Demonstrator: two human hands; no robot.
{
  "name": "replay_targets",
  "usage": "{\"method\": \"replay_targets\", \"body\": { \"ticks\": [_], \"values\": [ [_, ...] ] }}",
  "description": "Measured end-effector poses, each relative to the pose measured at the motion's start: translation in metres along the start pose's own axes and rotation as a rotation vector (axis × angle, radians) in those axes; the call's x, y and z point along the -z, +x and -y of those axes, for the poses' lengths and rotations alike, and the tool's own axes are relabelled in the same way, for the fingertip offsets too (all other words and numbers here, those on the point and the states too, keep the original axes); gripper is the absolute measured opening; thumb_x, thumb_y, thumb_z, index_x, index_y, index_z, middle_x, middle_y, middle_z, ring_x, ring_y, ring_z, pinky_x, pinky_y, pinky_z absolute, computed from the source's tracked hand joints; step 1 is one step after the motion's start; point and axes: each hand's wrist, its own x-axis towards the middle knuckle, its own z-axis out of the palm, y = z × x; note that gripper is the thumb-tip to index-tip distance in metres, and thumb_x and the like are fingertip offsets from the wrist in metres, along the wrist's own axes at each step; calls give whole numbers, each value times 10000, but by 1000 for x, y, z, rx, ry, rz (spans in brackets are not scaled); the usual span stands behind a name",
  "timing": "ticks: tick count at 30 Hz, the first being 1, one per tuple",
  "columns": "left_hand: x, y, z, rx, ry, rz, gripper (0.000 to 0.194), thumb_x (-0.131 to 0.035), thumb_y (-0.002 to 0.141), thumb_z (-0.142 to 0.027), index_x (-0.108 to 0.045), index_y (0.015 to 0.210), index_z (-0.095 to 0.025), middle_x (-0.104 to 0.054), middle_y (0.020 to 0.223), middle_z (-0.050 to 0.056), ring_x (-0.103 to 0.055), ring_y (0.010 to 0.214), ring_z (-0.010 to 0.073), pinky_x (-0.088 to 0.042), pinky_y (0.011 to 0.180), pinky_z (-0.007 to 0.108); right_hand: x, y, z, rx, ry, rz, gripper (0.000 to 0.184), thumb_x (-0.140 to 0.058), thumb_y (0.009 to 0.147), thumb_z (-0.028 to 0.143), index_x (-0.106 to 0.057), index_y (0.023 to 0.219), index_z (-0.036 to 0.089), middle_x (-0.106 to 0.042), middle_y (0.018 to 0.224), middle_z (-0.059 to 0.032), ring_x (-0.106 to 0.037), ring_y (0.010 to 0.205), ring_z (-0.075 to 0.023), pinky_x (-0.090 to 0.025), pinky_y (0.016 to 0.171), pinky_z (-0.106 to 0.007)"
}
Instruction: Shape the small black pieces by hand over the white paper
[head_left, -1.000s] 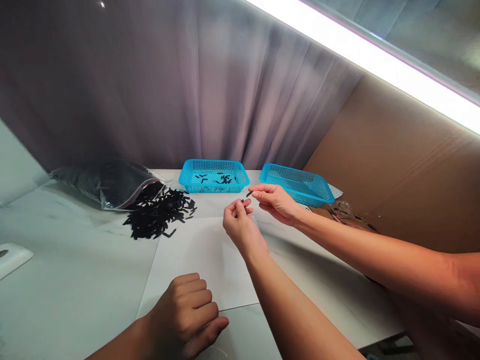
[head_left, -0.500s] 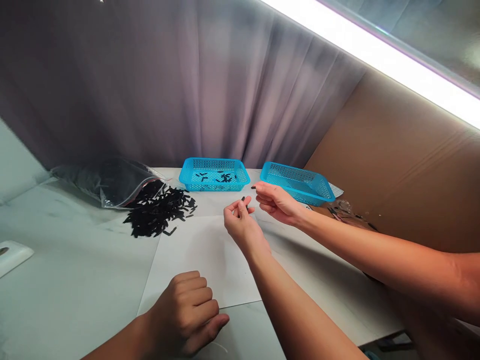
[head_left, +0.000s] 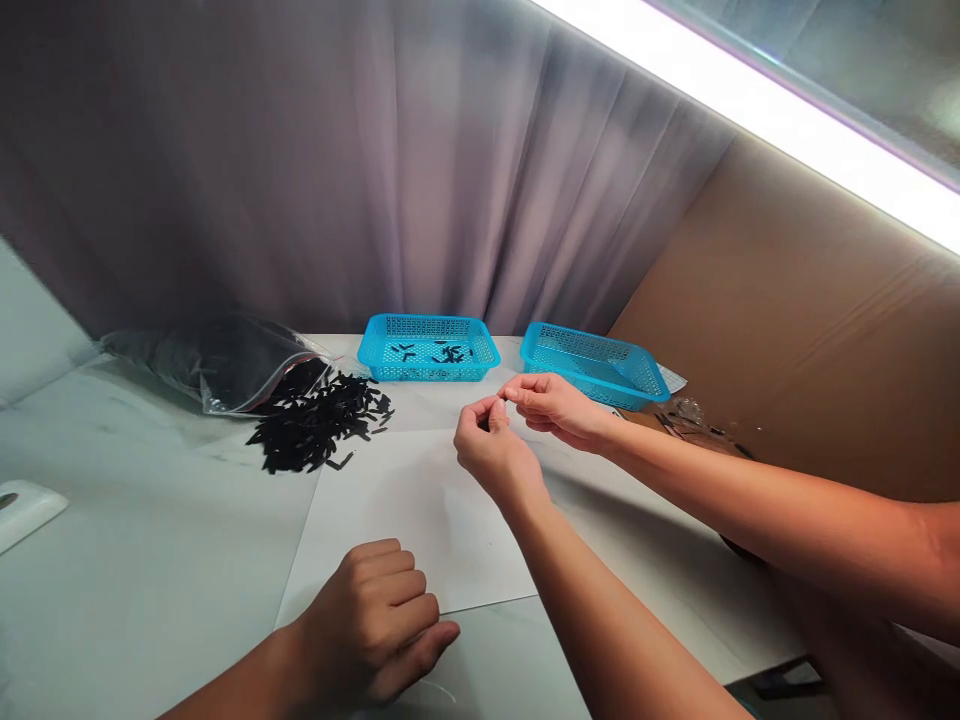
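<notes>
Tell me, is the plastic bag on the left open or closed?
Open. The plastic bag lies on its side, and black pieces spill from its mouth in a heap onto the table.

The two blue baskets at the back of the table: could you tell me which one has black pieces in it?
The left blue basket, nearest the black pile, holds a few black pieces. The right blue basket, beyond the hands, shows none.
</notes>
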Motion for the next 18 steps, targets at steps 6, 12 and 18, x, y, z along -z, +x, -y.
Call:
{"method": "replay_targets", "body": {
  "ticks": [6,12,18],
  "values": [
    [-4,-2,2,36,28,50,332,-471,940,-164,-489,609,-187,-488,522,-2,-394,492,152,-220,501,328,-33,7,-35,197,-411,6,293,-599,971,328,-610,1218,171,-634,1197,-96,-654,990,-210,-578,823,-396],
    [-8,-4,3,76,50,90,324,-504,948,-170,-508,624,-184,-506,543,-5,-425,508,151,-232,512,326,-30,2,-34,345,-847,-34,211,-480,962,79,-671,995,160,-652,862,-84,-643,897,-232,-605,784,-449],
    [-7,-4,2,88,51,121,332,-501,954,-168,-496,622,-179,-518,555,-5,-432,515,147,-221,521,323,-14,-2,-14,414,-1293,-65,302,-469,803,-42,-689,860,156,-633,746,-93,-645,886,-270,-615,789,-485]
  ]
}}
